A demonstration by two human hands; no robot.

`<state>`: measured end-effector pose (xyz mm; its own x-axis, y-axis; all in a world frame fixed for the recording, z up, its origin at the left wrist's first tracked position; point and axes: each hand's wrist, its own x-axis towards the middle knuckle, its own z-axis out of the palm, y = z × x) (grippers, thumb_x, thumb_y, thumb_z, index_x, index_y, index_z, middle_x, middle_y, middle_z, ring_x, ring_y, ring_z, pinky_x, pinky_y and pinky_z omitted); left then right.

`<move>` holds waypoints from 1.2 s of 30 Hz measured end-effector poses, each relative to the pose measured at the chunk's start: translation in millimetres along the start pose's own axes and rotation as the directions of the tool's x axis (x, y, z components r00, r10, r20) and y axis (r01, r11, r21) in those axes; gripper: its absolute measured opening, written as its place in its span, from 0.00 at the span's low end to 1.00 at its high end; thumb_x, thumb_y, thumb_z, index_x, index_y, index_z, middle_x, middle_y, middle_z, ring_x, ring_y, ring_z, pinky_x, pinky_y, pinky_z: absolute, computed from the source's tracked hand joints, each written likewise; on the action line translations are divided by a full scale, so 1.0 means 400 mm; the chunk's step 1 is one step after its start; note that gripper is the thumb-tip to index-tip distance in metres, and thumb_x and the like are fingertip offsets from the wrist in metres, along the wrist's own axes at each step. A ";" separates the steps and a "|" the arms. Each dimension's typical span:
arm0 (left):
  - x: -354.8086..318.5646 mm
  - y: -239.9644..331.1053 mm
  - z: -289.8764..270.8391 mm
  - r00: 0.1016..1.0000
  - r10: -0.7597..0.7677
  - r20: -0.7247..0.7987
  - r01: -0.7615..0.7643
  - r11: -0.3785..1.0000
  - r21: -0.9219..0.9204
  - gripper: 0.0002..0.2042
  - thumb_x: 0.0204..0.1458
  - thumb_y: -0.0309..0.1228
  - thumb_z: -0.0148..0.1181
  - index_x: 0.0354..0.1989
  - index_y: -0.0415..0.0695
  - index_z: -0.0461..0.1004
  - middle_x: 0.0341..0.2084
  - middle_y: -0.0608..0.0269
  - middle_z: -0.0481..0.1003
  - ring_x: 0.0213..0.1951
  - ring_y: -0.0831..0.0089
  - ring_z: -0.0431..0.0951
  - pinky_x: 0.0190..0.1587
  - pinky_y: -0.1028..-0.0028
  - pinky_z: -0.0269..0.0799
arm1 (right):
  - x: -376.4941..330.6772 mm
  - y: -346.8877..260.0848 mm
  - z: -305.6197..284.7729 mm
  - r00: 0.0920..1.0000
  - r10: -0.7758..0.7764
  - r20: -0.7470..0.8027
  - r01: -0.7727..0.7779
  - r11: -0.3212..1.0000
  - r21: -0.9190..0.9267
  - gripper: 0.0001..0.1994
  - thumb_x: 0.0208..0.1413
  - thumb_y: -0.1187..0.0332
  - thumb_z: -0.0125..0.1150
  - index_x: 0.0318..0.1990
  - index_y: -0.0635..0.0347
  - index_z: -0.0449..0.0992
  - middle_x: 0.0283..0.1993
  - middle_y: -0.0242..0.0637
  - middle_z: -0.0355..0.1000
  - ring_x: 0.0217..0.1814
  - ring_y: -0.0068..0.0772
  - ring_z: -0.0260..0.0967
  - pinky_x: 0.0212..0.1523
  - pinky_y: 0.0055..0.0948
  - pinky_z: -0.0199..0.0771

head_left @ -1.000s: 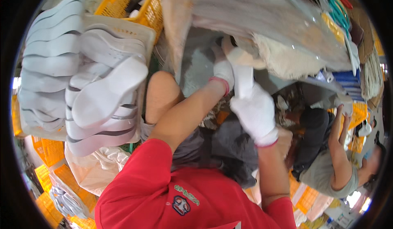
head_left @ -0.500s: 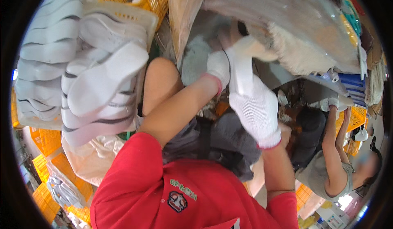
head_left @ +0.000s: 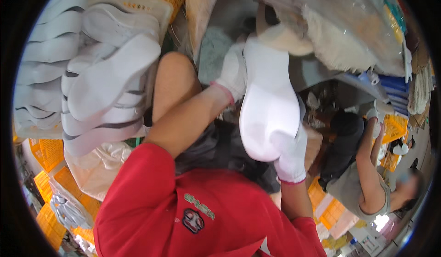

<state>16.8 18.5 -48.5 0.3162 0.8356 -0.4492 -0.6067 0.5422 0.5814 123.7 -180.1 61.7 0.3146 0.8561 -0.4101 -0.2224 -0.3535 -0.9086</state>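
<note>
Head view: two white-gloved hands on one white rubber shoe sole, crates crowding the left.

Pale plastic crate (head_left: pixel 138 2) at left brims with stacked white and grey shoe soles (head_left: pixel 87 73); orange mesh crates (head_left: pixel 50 183) sit below it. Left hand (head_left: pixel 232 71) clasps the long white rubber shoe sole (head_left: pixel 268 105) near its top, right hand (head_left: pixel 289 153) grips its lower end. Little open room; another person (head_left: pixel 363 174) crouches close at right.

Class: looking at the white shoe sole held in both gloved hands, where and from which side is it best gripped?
Grip the white shoe sole at its two narrow ends: the right hand under the rounded near end, the left hand on the far end's left side. Its long shape suits an end-to-end hold.
</note>
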 end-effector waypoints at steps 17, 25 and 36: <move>0.028 0.004 0.010 0.924 0.113 0.365 -0.246 0.906 0.343 0.19 0.75 0.39 0.46 0.60 0.41 0.80 0.54 0.54 0.83 0.59 0.59 0.82 0.63 0.64 0.78 | 0.019 -0.035 0.000 0.997 -0.071 0.003 0.071 0.994 -0.086 0.30 0.59 0.70 0.72 0.68 0.70 0.75 0.61 0.42 0.82 0.60 0.35 0.80 0.61 0.34 0.80; -0.013 -0.048 0.027 0.951 -0.047 0.306 0.104 0.980 -0.172 0.20 0.80 0.40 0.43 0.68 0.41 0.72 0.59 0.58 0.79 0.61 0.68 0.79 0.66 0.67 0.75 | -0.055 -0.014 -0.024 0.989 0.138 -0.061 -0.139 0.990 -0.013 0.34 0.59 0.70 0.72 0.72 0.70 0.70 0.66 0.41 0.78 0.65 0.33 0.77 0.66 0.35 0.78; 0.032 -0.056 -0.006 0.859 -0.110 0.501 0.189 0.976 -0.110 0.20 0.80 0.36 0.43 0.67 0.36 0.74 0.57 0.56 0.82 0.59 0.67 0.82 0.64 0.67 0.78 | -0.074 0.061 -0.150 0.965 0.240 -0.103 -0.230 0.968 0.101 0.20 0.63 0.72 0.66 0.62 0.68 0.78 0.58 0.40 0.81 0.58 0.35 0.82 0.59 0.38 0.83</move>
<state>32.4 16.9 -68.9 0.7034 0.7023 -0.1097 -0.6124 0.6771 0.4081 164.6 -236.6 46.9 0.3454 0.7025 -0.6222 -0.3809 -0.5011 -0.7771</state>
